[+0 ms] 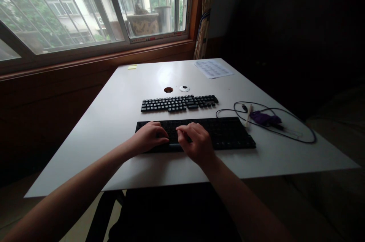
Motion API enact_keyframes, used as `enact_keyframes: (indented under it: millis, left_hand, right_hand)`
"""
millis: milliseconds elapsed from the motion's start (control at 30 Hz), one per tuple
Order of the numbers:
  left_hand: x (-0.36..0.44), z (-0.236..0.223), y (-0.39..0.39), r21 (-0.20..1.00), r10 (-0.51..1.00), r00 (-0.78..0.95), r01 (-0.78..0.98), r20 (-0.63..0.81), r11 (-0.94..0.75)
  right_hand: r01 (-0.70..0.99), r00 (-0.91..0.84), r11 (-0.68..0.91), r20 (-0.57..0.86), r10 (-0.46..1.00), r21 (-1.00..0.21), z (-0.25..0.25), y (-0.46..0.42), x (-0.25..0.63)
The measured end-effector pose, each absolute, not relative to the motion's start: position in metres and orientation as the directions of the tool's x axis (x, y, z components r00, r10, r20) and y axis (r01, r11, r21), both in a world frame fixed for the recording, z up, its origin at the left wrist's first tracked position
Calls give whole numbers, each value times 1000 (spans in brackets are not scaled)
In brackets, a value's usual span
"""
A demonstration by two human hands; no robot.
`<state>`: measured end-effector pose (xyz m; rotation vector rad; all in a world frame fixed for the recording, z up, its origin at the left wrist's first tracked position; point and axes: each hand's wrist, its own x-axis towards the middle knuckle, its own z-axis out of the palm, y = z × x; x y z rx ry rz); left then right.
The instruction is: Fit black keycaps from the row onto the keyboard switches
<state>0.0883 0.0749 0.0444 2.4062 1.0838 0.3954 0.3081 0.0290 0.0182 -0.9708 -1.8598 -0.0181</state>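
A black keyboard (228, 132) lies near the front of the white table, its bed dark and mostly without keycaps where it shows. My left hand (148, 135) rests over its left part, thumb apart from the bent fingers, with nothing visible between them. Over the middle is my right hand (196, 141), thumb and forefinger closed in a pinch; whatever they may hold is too small to make out. Both hands hide part of the keyboard. Just behind it, loose black keycaps (176, 103) are laid out in rows like a keyboard.
On the right lie a looped black cable (309, 141), a purple cloth-like item (265, 118) and a pale stick (248, 114). Behind the keycaps are a round hole (168, 90) and a white ring-shaped cover (184, 88). Printed sheets (213, 68) and a yellow note (132, 67) lie farther back.
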Motion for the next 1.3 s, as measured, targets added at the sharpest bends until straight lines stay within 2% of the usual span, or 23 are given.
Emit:
enact_keyframes:
  millis: [167, 500, 867, 1067, 1300]
  left_hand:
    - [91, 41, 72, 403, 749, 651, 655, 128, -639]
    - [98, 45, 56, 238, 757, 630, 719, 174, -653]
    - [91, 37, 68, 376, 766, 631, 685, 124, -625]
    - [83, 32, 69, 420, 730, 652, 616, 202, -667]
    - [62, 41, 65, 497, 792, 553, 627, 259, -600]
  right_hand:
    - [621, -185, 677, 765, 617, -395, 19, 29, 308]
    - [627, -195, 671, 754, 628, -397, 18, 28, 307]
    - [623, -200, 672, 749, 631, -401, 19, 28, 308]
    - [634, -204, 655, 728, 654, -411, 20, 28, 308]
    - [663, -284, 621, 627, 725, -418, 13, 33, 306]
